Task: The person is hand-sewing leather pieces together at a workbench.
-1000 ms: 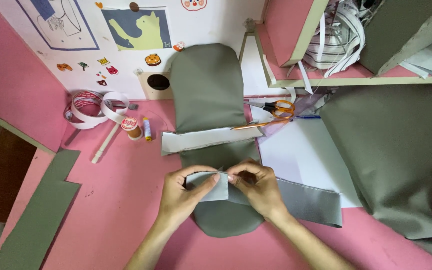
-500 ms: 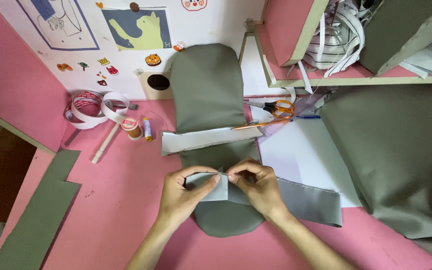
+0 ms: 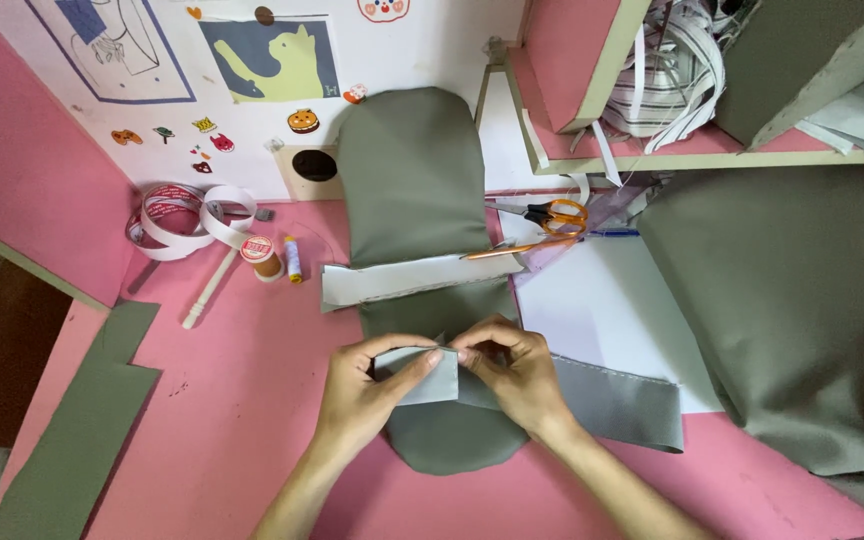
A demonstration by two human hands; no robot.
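Observation:
A long oval piece of olive-green fabric (image 3: 410,180) lies on the pink table, running from the back wall toward me. Across its near part lies a grey-green fabric strip (image 3: 612,400), which extends to the right. My left hand (image 3: 367,385) and my right hand (image 3: 512,375) meet over the oval piece and both pinch the strip's folded left end (image 3: 432,382) between thumbs and fingers. A second pale strip (image 3: 417,280) lies across the oval piece farther back.
Orange-handled scissors (image 3: 550,214) and a pen lie by a white sheet (image 3: 602,310). Rolled white tape (image 3: 187,215), a thread spool (image 3: 262,255) and a small tube sit at left. A large green cloth (image 3: 802,310) fills the right; a green offcut (image 3: 82,420) lies at left.

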